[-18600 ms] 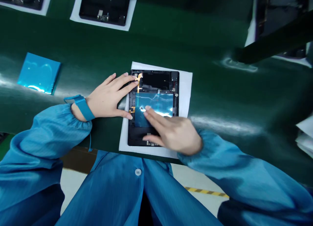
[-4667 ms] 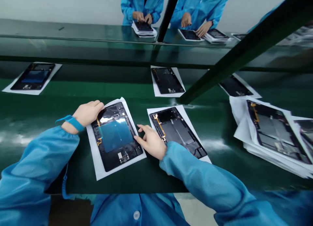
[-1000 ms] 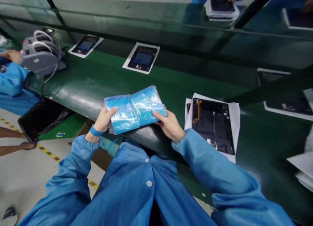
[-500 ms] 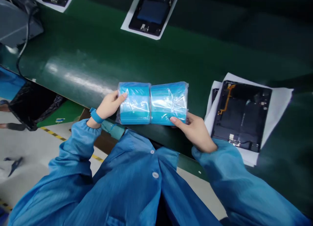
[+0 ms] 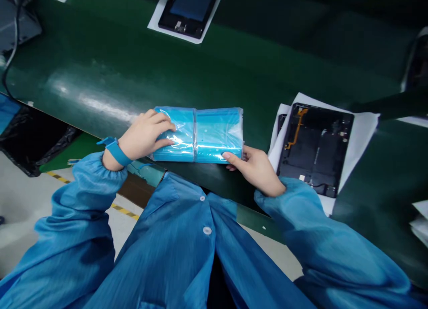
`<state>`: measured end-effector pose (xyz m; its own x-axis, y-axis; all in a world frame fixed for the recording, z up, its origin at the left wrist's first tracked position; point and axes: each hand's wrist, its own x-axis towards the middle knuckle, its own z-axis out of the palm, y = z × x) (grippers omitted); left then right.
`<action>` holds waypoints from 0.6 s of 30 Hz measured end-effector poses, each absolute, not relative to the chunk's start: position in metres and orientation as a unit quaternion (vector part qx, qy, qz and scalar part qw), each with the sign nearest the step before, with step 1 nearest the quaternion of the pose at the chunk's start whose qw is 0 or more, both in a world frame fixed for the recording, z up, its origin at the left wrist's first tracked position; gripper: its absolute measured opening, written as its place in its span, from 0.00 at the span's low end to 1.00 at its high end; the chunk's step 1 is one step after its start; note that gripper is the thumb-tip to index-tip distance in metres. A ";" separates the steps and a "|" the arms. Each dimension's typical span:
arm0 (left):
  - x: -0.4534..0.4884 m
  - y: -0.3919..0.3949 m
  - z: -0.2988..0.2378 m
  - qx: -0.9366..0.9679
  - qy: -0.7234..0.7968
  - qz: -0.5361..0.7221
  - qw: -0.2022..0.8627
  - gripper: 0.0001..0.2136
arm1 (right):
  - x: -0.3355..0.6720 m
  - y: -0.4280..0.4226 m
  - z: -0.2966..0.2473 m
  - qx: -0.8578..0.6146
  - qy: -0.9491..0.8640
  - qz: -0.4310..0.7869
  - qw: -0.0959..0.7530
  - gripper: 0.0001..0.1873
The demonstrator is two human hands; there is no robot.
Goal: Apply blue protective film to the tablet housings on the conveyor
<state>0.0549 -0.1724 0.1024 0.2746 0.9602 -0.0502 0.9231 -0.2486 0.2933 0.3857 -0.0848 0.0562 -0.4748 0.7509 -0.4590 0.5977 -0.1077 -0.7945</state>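
Fingers (image 5: 159, 121) of your left hand (image 5: 143, 137) curled over the left end of the blue wrapped bundle (image 5: 207, 133). Your right hand (image 5: 257, 168) pinched its near right corner. It lay on the green belt's (image 5: 167, 68) near edge, just left of an open tablet (image 5: 316, 146).

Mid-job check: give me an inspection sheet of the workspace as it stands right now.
Surface: green belt, glossy, with glare streaks.
Job's things: blue pack in clear wrap, banded across its middle, at the belt's near edge.
Clutter: open tablet shell on a white sheet, right of the pack; second tablet on its own sheet at the far side.
Grippers: left hand clasps the pack's left end; right hand pinches its near right corner; blue wrist strap on the left wrist.
Cables: dark cable at the far left.
Surroundings: black bag below the belt at left; striped floor tape.
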 end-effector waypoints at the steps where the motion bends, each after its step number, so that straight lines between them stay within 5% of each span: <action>1: 0.056 -0.173 0.105 0.798 0.585 0.047 0.135 0.13 | 0.386 -0.084 0.056 -0.507 -0.662 0.547 0.070 0.36; 11: 0.040 -0.170 0.117 0.806 0.570 -0.017 0.157 0.20 | 0.384 -0.069 0.061 -0.501 -0.667 0.549 0.061 0.34; 18: 0.051 -0.160 0.111 0.781 0.581 -0.019 0.230 0.14 | 0.376 -0.033 0.057 -0.506 -0.681 0.523 0.080 0.29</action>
